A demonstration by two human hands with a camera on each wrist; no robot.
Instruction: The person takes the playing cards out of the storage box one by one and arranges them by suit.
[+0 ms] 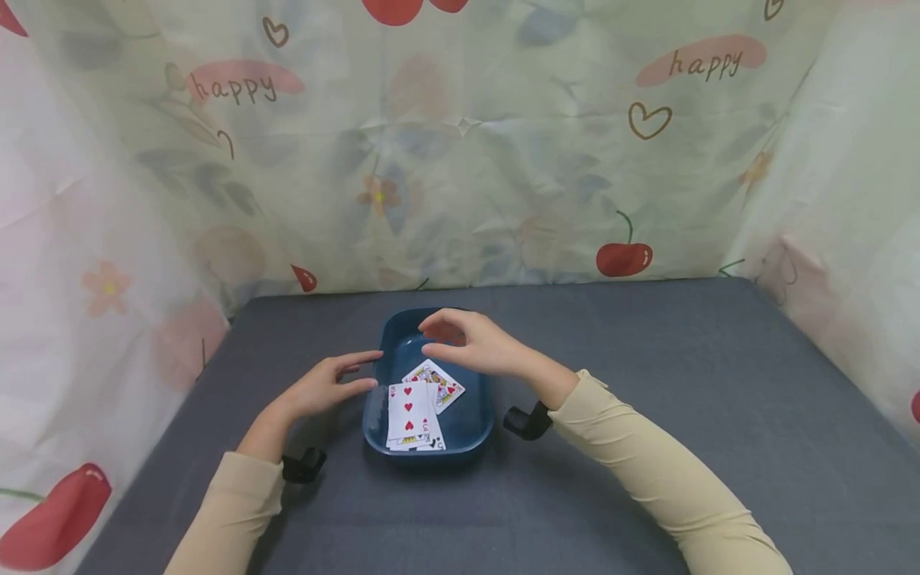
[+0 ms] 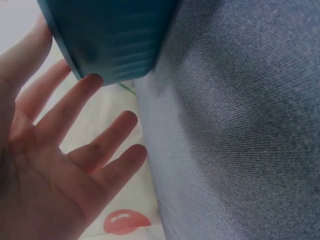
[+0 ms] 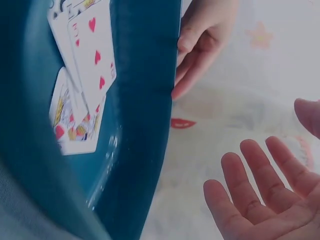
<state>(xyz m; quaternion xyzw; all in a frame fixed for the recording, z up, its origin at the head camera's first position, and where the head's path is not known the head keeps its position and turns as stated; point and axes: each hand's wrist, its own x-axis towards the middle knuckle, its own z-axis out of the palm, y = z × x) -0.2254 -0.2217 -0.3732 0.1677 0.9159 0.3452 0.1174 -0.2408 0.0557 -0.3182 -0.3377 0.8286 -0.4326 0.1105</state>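
A dark blue tray (image 1: 470,427) stands on the table, with several playing cards lying face up inside it. On top of the near pile is a three of hearts (image 1: 408,411); a red face card (image 1: 449,390) lies askew beyond it. My left hand (image 1: 319,389) is at the tray's left rim, fingers spread and fingertips touching the edge; the left wrist view shows the hand (image 2: 55,145) beside the tray's outer wall (image 2: 115,45). Over the tray's far right part hovers my right hand (image 1: 477,342), its fingers relaxed and holding nothing.
The tray rests on a dark grey cloth-covered table (image 1: 618,375). Patterned curtains (image 1: 460,184) with cherries and hearts hang behind and at both sides. A black wrist mount (image 1: 528,421) is on the right wrist, another (image 1: 304,465) on the left.
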